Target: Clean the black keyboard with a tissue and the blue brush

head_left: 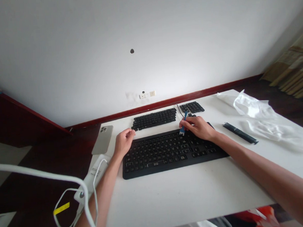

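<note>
A black keyboard base with its keycaps off lies across the white table. In my right hand is a small blue brush, its pale bristles pointing down at the upper right part of the base. My left hand rests at the base's upper left corner, fingers curled; whether they hold anything is hidden. Behind the base, removed keycaps sit in rows. A smaller block of keycaps is to their right, with a few loose ones near my right hand.
A phone lies at the table's left edge, near a white power strip with a looping white cable. To the right are a long dark strip-like piece and crumpled clear plastic. A wall rises behind the table.
</note>
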Motion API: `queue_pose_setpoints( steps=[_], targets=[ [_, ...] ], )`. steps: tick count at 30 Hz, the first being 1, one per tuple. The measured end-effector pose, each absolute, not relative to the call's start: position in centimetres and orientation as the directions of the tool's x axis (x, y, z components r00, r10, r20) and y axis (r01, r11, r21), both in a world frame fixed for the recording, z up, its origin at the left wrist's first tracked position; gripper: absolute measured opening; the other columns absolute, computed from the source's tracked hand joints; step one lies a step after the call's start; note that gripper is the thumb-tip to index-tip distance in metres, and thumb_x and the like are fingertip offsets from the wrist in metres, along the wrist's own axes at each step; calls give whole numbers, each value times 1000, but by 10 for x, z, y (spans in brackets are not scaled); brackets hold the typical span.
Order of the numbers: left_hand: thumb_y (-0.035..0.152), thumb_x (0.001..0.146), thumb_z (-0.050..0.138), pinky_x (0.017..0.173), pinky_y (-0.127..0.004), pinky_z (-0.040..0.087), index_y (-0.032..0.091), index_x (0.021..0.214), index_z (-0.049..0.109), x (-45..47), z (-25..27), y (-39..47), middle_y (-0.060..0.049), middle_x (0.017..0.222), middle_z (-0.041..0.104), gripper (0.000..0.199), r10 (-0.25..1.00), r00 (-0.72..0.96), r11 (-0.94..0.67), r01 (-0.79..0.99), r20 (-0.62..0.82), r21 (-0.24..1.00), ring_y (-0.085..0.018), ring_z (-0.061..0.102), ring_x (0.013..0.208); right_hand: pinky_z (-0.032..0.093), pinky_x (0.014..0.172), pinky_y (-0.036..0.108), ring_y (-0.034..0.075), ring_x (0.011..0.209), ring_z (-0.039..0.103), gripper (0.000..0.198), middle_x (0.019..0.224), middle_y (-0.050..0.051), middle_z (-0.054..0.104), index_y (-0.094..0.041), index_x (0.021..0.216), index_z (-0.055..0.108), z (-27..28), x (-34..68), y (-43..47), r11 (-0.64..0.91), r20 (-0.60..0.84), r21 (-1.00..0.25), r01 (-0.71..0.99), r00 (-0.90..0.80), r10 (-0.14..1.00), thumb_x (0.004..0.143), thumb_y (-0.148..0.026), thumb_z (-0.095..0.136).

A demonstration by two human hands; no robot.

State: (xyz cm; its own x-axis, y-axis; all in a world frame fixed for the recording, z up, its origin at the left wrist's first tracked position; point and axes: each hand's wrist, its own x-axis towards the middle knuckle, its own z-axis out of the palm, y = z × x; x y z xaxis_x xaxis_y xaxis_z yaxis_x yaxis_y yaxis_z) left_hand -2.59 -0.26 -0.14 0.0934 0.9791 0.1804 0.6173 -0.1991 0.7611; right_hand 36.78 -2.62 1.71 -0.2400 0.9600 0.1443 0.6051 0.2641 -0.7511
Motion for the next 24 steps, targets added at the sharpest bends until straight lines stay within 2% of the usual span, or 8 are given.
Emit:
queue_pose_setpoints(
  steps=[24],
  targets=[
    [53, 98, 59, 70, -29, 40, 20, 79, 70, -25, 2, -5, -1, 69, 67, 39, 979, 89, -198, 626, 183, 754, -18, 58, 67, 51, 71, 33, 21, 70, 69, 57, 76, 4, 77, -22, 88, 77, 20, 366, -28, 289, 173, -749, 596, -245, 954, 108, -67, 49]
  ],
)
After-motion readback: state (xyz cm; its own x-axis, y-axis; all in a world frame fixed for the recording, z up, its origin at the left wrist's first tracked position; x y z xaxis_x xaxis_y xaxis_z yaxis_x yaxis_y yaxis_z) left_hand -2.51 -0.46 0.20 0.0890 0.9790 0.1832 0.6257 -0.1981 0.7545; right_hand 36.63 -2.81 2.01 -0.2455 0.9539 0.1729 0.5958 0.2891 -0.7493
